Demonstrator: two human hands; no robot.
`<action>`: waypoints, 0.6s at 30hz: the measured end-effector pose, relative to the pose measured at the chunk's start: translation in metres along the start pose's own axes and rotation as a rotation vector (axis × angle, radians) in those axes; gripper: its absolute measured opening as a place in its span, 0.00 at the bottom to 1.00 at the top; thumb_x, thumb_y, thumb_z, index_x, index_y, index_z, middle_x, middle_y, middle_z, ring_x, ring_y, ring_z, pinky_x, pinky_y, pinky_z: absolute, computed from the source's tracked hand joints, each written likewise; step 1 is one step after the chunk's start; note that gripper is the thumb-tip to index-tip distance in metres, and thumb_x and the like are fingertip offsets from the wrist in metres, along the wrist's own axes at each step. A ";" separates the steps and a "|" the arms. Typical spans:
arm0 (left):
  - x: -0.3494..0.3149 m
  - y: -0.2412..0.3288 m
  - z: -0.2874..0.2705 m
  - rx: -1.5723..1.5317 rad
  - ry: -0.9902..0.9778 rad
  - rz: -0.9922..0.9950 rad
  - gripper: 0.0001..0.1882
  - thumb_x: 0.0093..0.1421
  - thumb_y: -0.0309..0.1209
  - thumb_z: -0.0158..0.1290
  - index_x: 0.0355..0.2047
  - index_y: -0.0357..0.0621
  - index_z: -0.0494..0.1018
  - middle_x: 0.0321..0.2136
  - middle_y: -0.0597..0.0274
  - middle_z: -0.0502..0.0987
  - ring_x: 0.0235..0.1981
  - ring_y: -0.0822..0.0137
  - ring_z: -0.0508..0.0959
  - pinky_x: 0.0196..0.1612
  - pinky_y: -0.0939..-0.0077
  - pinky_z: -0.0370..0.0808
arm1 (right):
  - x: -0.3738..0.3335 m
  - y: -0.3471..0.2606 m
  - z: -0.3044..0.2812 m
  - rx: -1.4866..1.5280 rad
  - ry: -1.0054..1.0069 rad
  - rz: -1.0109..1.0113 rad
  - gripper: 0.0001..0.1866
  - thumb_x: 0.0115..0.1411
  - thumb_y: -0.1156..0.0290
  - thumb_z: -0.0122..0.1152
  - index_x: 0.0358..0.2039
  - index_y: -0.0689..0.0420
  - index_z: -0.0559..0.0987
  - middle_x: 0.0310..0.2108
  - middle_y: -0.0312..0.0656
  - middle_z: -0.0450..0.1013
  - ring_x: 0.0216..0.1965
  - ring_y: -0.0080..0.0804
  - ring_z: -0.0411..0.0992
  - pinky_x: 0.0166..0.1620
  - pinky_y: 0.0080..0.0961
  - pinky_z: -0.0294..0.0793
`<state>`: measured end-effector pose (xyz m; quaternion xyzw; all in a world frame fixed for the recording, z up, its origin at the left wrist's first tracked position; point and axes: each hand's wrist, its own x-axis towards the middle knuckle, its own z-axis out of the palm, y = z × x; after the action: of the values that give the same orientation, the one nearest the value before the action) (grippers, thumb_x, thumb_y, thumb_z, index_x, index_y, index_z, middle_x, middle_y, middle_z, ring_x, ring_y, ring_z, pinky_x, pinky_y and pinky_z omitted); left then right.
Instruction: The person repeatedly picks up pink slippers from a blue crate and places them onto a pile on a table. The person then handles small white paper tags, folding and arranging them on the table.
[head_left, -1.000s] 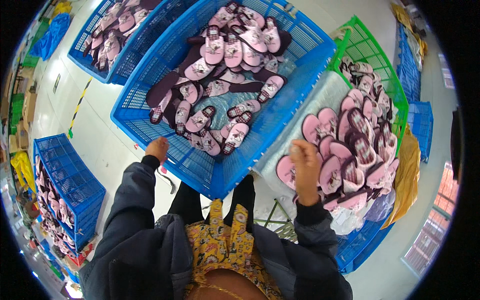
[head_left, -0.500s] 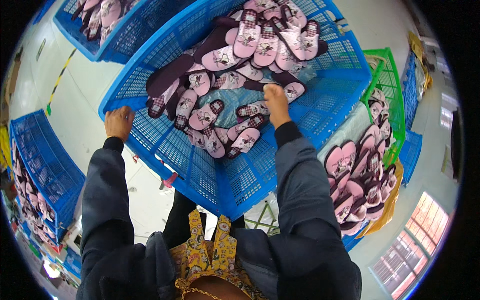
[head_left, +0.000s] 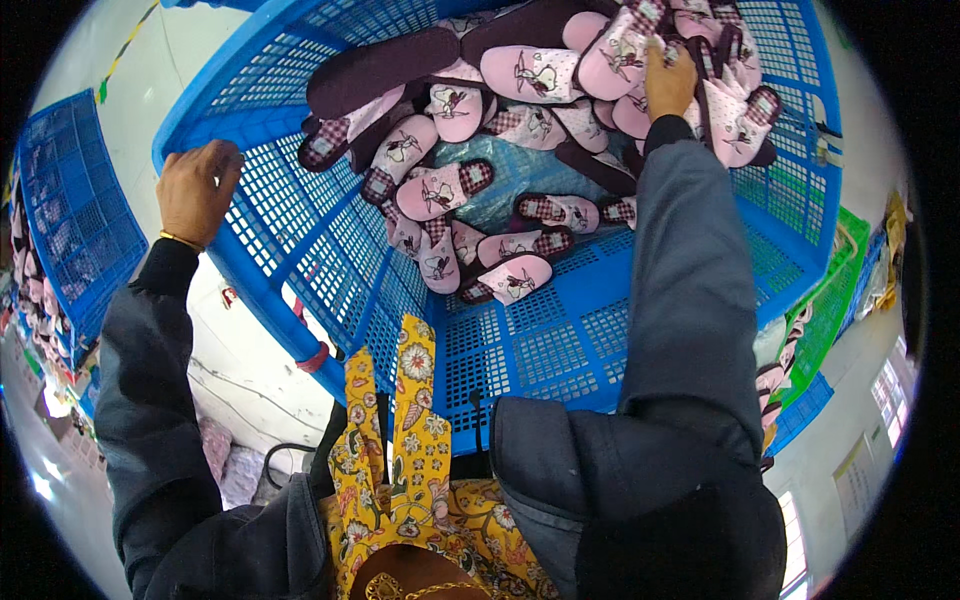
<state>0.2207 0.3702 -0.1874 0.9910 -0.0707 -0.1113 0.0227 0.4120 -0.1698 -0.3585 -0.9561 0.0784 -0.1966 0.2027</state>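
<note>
A large blue plastic basket (head_left: 255, 262) stands before me, tilted, with pink cartoon-print slippers (head_left: 520, 280) piled inside over a clear bluish plastic sheet (head_left: 490, 195). Curled over the basket's left rim is my left hand (head_left: 195, 195), its thumb held out from the fingers. My right hand (head_left: 670, 82) reaches to the far right part of the pile, its fingers closed at a pink slipper (head_left: 612, 58) with a checked lining. The fingertips are partly hidden against the slippers. Several dark soles (head_left: 385, 72) face up at the back of the pile.
Another blue basket (head_left: 80, 200) with slippers stands at the left. A green basket (head_left: 830, 310) and more pink slippers (head_left: 770, 385) show beyond the right side. A bundle in patterned wrapping (head_left: 235, 465) lies on the floor at lower left.
My right hand has moved away and to the right, from the middle of the basket to the far slippers. My view has come closer to the basket; my left hand stays at its left rim.
</note>
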 end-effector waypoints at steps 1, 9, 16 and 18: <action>-0.002 0.000 0.001 0.003 -0.019 -0.025 0.05 0.57 0.34 0.53 0.32 0.49 0.75 0.26 0.64 0.79 0.28 0.64 0.77 0.38 0.69 0.66 | -0.014 -0.013 0.005 0.046 0.133 0.051 0.26 0.58 0.54 0.54 0.41 0.68 0.75 0.39 0.58 0.72 0.44 0.53 0.68 0.49 0.40 0.65; -0.003 0.004 0.005 0.036 0.006 -0.010 0.06 0.57 0.33 0.54 0.32 0.47 0.76 0.27 0.63 0.78 0.28 0.65 0.76 0.38 0.73 0.67 | -0.250 0.004 0.082 0.132 -0.449 -0.015 0.15 0.50 0.69 0.58 0.40 0.57 0.75 0.44 0.51 0.69 0.45 0.47 0.69 0.46 0.41 0.70; -0.003 0.000 0.006 0.083 -0.057 -0.045 0.07 0.56 0.29 0.55 0.36 0.44 0.77 0.33 0.62 0.79 0.33 0.65 0.77 0.42 0.74 0.69 | -0.216 -0.004 0.159 -0.295 -1.129 -0.312 0.26 0.57 0.74 0.42 0.58 0.52 0.64 0.63 0.39 0.56 0.59 0.42 0.61 0.58 0.37 0.63; -0.004 0.000 0.006 0.106 -0.089 -0.067 0.08 0.57 0.29 0.54 0.37 0.43 0.76 0.34 0.61 0.79 0.35 0.65 0.77 0.42 0.74 0.69 | -0.226 0.008 0.165 -0.412 -1.102 -0.363 0.23 0.60 0.74 0.38 0.56 0.47 0.67 0.63 0.36 0.55 0.56 0.40 0.65 0.53 0.38 0.69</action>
<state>0.2154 0.3709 -0.1919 0.9867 -0.0439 -0.1520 -0.0366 0.2727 -0.0661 -0.5779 -0.9347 -0.1654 0.3144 -0.0119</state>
